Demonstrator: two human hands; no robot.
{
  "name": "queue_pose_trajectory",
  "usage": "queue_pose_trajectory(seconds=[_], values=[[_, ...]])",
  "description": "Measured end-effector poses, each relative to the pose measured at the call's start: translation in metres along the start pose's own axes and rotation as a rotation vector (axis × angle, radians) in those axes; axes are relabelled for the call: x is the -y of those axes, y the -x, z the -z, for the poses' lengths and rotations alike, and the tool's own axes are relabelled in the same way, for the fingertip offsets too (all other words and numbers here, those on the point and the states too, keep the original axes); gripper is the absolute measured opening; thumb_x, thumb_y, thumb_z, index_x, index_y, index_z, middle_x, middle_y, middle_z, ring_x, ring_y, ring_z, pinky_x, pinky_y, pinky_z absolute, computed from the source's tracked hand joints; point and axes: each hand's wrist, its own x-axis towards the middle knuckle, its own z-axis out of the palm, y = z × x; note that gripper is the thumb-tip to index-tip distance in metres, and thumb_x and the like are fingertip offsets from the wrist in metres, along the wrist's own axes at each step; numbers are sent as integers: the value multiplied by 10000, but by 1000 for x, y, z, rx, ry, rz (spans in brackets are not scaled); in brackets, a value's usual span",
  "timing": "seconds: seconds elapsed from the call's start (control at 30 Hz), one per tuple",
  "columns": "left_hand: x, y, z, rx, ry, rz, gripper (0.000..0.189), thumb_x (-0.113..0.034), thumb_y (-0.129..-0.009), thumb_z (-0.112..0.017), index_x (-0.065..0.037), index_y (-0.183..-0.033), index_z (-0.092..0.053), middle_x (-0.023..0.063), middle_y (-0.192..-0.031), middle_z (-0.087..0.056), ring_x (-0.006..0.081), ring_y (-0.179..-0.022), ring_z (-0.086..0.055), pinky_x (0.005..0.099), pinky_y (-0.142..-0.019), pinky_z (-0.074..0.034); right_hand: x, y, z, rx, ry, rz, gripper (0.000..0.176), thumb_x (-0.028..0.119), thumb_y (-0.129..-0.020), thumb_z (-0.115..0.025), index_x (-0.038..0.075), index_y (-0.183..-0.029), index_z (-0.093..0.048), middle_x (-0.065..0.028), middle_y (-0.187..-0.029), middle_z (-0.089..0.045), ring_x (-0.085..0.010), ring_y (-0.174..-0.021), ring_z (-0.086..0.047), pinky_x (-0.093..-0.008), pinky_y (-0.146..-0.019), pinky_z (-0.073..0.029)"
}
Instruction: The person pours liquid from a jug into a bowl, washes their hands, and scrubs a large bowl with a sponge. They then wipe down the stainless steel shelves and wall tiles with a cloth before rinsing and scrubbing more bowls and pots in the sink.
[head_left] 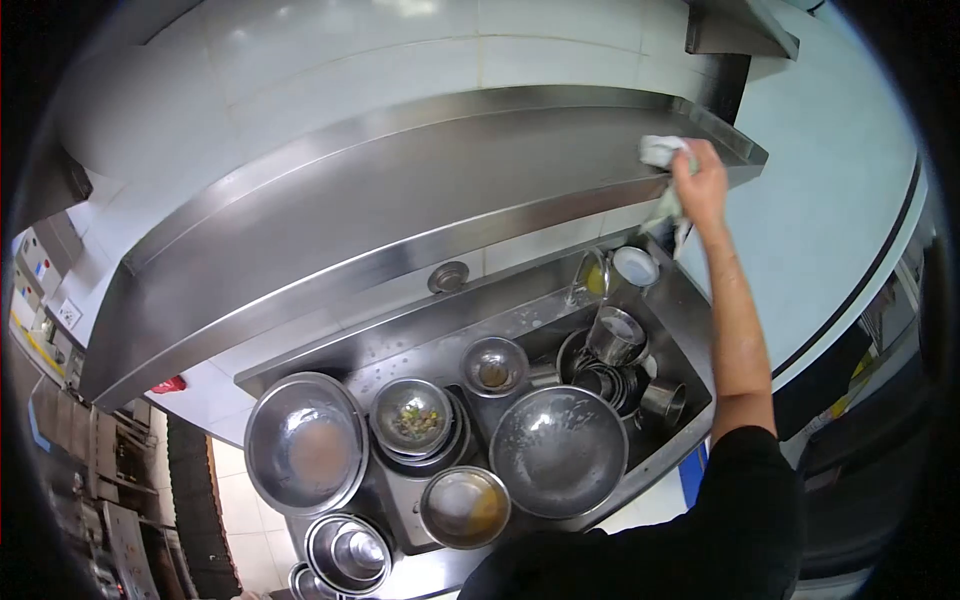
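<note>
My right hand (702, 180) is closed around a whitish cloth (662, 151) at the right end of a long steel wall shelf (430, 175). Part of the cloth hangs down over the shelf's front edge. The arm reaches up from the lower right in a short black sleeve. My left hand is not in view. Below the shelf, a steel sink (690, 385) holds pots and cups, with a large steel bowl (558, 450) at its front.
Left of the sink stand a wide bowl (305, 440), a bowl with food scraps (411, 416), a bowl with yellowish residue (465, 507) and stacked round pans (348, 553). A white bowl (636, 266) sits in the sink's back corner. A white panel (820, 190) borders the right side.
</note>
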Motion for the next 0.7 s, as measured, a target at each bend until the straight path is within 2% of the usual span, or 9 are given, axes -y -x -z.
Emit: queue_pose_trajectory(seconds=[0.13, 0.2, 0.27, 0.37, 0.43, 0.47, 0.5, 0.6, 0.7], values=[[-2, -3, 2, -12, -28, -29, 611, -422, -1040, -318, 90, -1081, -650, 299, -1042, -675, 452, -934, -644, 519, -819, -503, -137, -69, 20, 222, 451, -135, 441, 370, -890, -535, 10, -1080, -705, -223, -1181, -667, -401, -1086, -639, -459, -940, -500], [4, -6, 6, 0, -23, -38, 594, -412, -1039, -327, 80, -1083, -655, 290, -1038, -679, 445, -932, -646, 514, -819, -505, -201, -112, 22, 553, 590, -191, 404, 327, -876, -535, 11, -1049, -719, -240, -1175, -668, -393, -1102, -635, -463, -978, -482], [14, -11, 11, 22, 8, -48, 577, -403, -1037, -335, 70, -1085, -661, 282, -1034, -683, 439, -930, -648, 508, -819, -507, -283, -144, -2, 950, 1034, 193, 365, 286, -868, -538, 14, -1022, -727, -247, -1184, -668, -373, -1147, -620, -451, -1013, -459], [27, -4, 18, -44, -47, 11, 564, -384, -1039, -337, 64, -1022, -679, 271, -989, -696, 419, -928, -654, 507, -835, -509, -273, -152, -49, 859, 810, 21, 380, 250, -915, -508, -7, -1120, -698, -258, -1229, -644, -401, -1181, -601, -445, -1008, -456], [34, -16, 10, -72, -29, 50, 602, -409, -1030, -327, 97, -1018, -653, 316, -995, -676, 478, -941, -638, 545, -848, -497, -248, -155, -89, 860, 732, -34, 401, 244, -934, -493, -12, -1183, -676, -272, -1284, -613, -411, -1207, -586, -447, -999, -459], [46, -21, 4, -91, -48, 117, 644, -441, -1018, -323, 128, -1076, -620, 344, -1047, -657, 516, -985, -617, 557, -881, -482, -225, -156, -103, 849, 671, -91, 405, 248, -938, -493, -9, -1198, -669, -277, -1296, -604, -406, -1212, -586, -451, -991, -463], [59, -28, 0, -62, 62, -34, 704, -495, -1009, -317, 145, -1078, -603, 339, -1076, -652, 503, -1005, -609, 549, -910, -453, -202, -154, -113, 837, 616, -147, 409, 251, -942, -493, -5, -1212, -662, -282, -1308, -595, -400, -1217, -585, -454, -983, -467], [58, -18, -2, -70, 251, -2, 708, -507, -1003, -337, 147, -1056, -602, 303, -1039, -669, 416, -956, -635, 494, -900, -467, -56, -129, -126, 782, 333, -273, 381, 232, -942, -490, -6, -1182, -667, -278, -1271, -618, -404, -1191, -600, -486, -968, -476], [65, -16, -10, -37, 430, -35, 698, -463, -1048, -279, 157, -1011, -597, 359, -1067, -637, 480, -961, -611, 519, -890, -471, 26, -126, -191, 931, 613, 290, 367, 241, -933, -492, -2, -1144, -669, -276, -1222, -633, -444, -1158, -595, -510, -987, -468]])
